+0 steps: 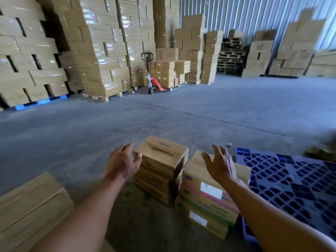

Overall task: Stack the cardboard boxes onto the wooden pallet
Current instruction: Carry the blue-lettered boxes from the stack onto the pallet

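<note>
Whse: grey concrete floor (163, 115); corrugated wall (254, 13) at 1.
On floor at 6: taped cardboard box stack (160, 168) beside printed box stack (205, 195); left grip (121, 163) & right grip (221, 165) both released, fingers spread; blue pallet (291, 179) at 4; wrapped loads (101, 51) at 10; pallet jack (151, 77) at 12.

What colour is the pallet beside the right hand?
The pallet is blue with a lattice top, seen in the head view.
</note>
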Available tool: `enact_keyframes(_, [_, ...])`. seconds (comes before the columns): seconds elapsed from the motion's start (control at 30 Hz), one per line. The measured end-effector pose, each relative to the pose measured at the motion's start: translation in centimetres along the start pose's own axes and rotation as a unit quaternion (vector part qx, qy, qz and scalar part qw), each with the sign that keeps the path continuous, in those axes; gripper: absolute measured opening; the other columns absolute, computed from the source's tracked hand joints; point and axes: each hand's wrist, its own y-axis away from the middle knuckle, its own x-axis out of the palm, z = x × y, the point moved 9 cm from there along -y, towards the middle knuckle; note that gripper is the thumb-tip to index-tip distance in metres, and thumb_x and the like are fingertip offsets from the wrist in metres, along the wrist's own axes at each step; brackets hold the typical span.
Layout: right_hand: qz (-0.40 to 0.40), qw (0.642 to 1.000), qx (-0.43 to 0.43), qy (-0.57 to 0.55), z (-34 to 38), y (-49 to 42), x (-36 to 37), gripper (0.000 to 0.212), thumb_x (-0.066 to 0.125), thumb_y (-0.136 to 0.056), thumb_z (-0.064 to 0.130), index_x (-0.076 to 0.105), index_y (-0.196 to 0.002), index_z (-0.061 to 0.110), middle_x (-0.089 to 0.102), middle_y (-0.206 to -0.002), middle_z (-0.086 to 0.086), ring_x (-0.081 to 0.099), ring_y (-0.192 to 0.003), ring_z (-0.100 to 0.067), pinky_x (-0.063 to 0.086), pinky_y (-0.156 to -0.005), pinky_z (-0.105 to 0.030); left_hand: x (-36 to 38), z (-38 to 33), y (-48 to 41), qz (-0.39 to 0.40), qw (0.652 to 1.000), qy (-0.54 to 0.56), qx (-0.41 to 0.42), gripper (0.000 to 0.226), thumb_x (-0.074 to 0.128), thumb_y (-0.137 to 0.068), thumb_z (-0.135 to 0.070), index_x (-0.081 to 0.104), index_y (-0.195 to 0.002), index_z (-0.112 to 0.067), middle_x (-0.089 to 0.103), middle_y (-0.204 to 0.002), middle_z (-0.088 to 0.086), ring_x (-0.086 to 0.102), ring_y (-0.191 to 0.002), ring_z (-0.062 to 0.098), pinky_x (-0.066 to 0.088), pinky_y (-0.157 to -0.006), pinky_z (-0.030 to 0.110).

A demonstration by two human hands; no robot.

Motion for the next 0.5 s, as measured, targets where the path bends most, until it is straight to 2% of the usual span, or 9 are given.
enact_keyframes(0.1, [-0.007,0.999,0.040,0.023,-6.5,-3.2,-1.0,0.062,0.053,-0.098,0.052,0.041,-0.149,0.020,0.044,-0.149,-0.012,0.047,-0.130,-0.035,0.045,-0.097,-0.044,6.4,-5.5,-3.3,0.025,0.999,0.018,0.025,0.053,0.071,-0.084,-0.035,0.064,-0.128,-0.007,0.067,-0.123,0.019,0.064,-0.110,0.038,0.051,-0.092,0.044])
enact_keyframes(0.23, [0.011,0.994,0.097,0.047,-15.1,-7.6,-1.1,0.062,0.052,-0.097,0.054,0.042,-0.148,0.019,0.044,-0.149,-0.013,0.045,-0.130,-0.037,0.042,-0.100,-0.044,15.5,-11.5,-6.5,0.079,0.994,0.055,0.044,0.050,0.075,-0.082,-0.028,0.066,-0.125,-0.003,0.068,-0.119,0.023,0.066,-0.107,0.040,0.052,-0.092,0.044])
enact_keyframes(0.5, [0.061,0.974,0.211,0.061,-28.3,-12.4,3.2,0.067,0.049,-0.097,0.058,0.037,-0.152,0.021,0.045,-0.147,-0.011,0.045,-0.129,-0.035,0.041,-0.101,-0.043,29.9,-17.5,-10.4,0.187,0.978,0.082,0.054,0.059,0.059,-0.083,-0.040,0.064,-0.126,0.000,0.066,-0.121,0.024,0.063,-0.107,0.043,0.052,-0.091,0.046])
